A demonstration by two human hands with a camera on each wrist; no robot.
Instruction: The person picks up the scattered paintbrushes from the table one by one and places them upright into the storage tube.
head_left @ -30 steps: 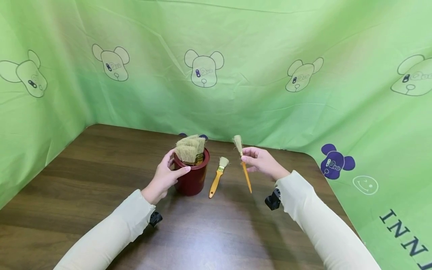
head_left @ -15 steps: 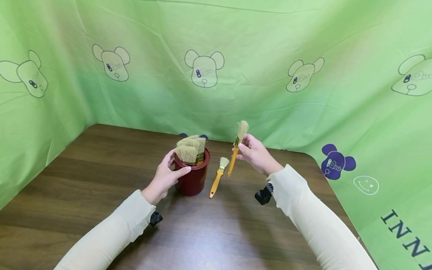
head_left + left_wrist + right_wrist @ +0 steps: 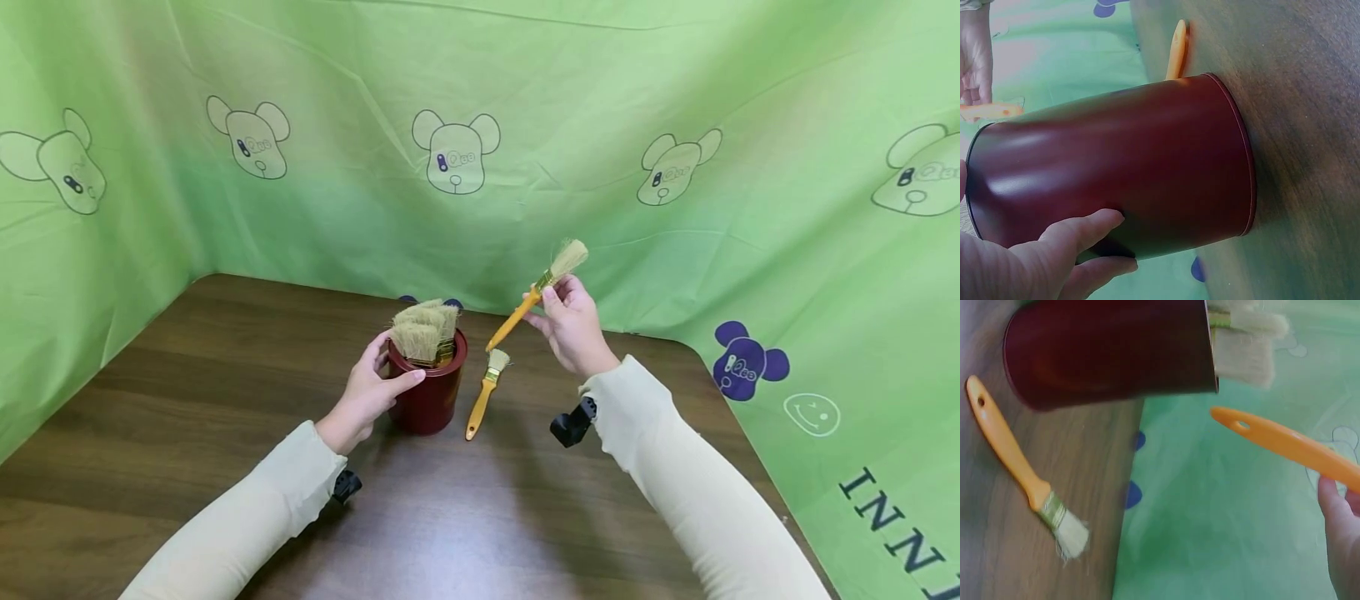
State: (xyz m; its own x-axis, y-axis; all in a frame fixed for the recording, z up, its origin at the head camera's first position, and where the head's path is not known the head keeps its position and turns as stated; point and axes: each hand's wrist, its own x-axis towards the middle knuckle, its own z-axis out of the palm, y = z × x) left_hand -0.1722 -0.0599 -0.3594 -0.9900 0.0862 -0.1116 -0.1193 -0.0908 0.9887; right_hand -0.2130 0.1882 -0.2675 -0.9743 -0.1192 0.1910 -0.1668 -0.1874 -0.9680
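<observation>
My left hand point(image 3: 366, 393) holds a dark red cylindrical pot point(image 3: 425, 407) near its rim, with the thumb across the front. The pot stands upright on the table, and several flat paintbrushes point(image 3: 418, 335) poke out of it bristles up; their handles are hidden inside. To the right, my right hand point(image 3: 576, 327) pinches a paintbrush point(image 3: 516, 316) by the metal collar and upper handle. That brush is raised and tilted, bristles up to the right, its orange handle end point(image 3: 1272, 439) pointing down towards the pot. Another orange-handled paintbrush point(image 3: 483, 402) lies on the table between pot and right hand.
The dark wooden table point(image 3: 247, 358) is backed and flanked by a green cloth point(image 3: 322, 225) with bear-head prints. Small black devices, one on the left wrist point(image 3: 346, 486) and one on the right wrist point(image 3: 573, 422), sit below the cuffs.
My right hand has moved up and slightly left with its paintbrush, whose bristles have swung over to the right. The left hand, the pot and the lying paintbrush have stayed put.
</observation>
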